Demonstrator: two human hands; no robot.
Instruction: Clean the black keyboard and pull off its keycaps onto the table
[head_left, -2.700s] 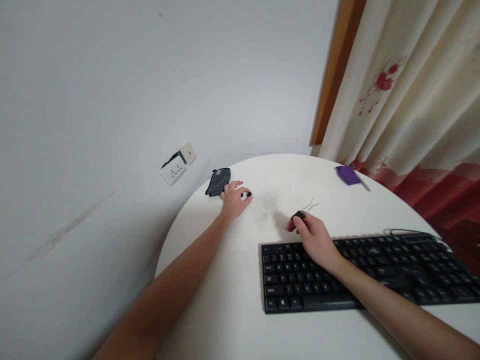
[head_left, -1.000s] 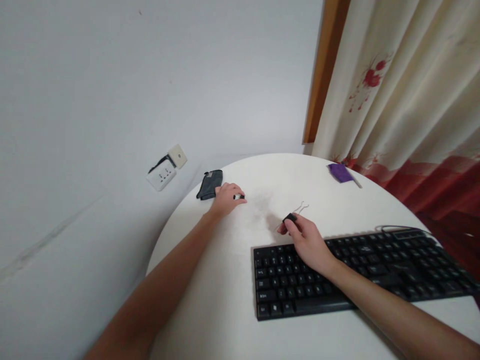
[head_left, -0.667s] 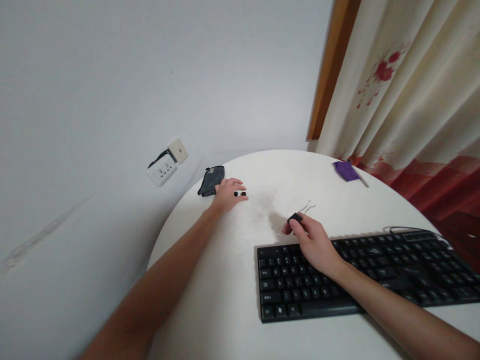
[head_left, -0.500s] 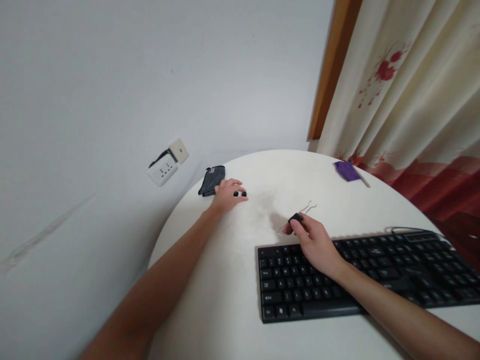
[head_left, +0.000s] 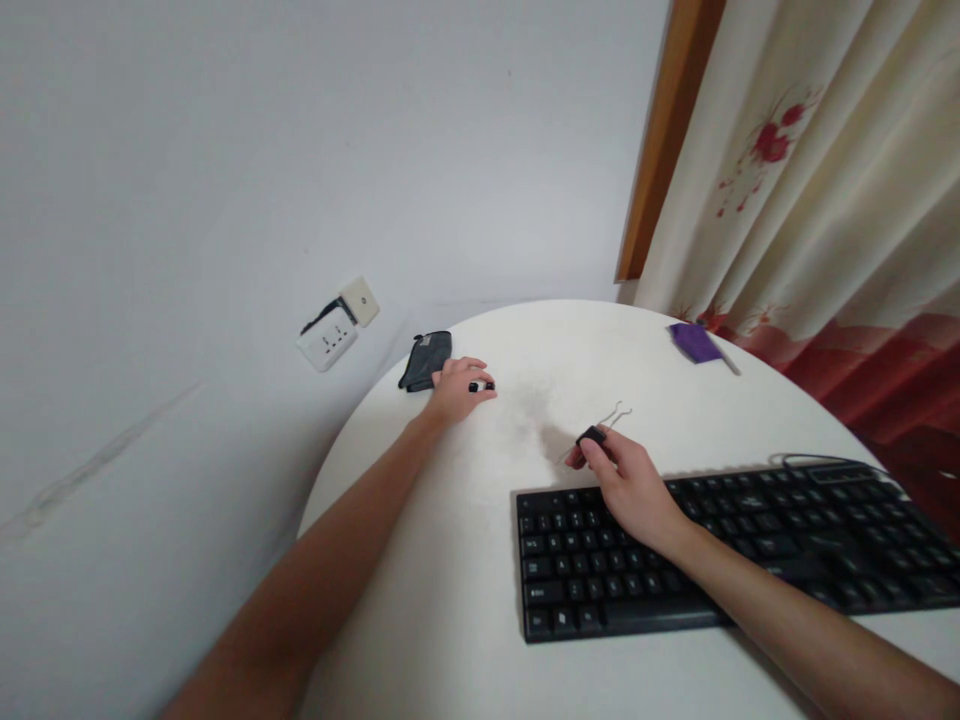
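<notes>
On the far left part of the table, my left hand [head_left: 453,388] has its thumb and forefinger closed around two small black keycaps [head_left: 481,386], low over the white surface. Its other fingers reach beside a dark zip pouch [head_left: 427,358]. My right hand [head_left: 626,482] grips a wire keycap puller by its black handle [head_left: 591,436]. Thin wire prongs stick out from the handle, the clearer pair pointing up and away. The right wrist is above the upper left part of a black keyboard [head_left: 577,590], and the forearm crosses over its keys.
The round white table [head_left: 420,620] stands against the wall, which carries a power socket [head_left: 328,338]. A purple cloth piece with a pale stick [head_left: 696,343] lies at the far right edge. The keyboard cable [head_left: 825,458] curls behind the keyboard. A curtain [head_left: 795,200] hangs at the right.
Hardly anything differs. Both hands keep their places and their holds, and the whole view has shifted very slightly.
</notes>
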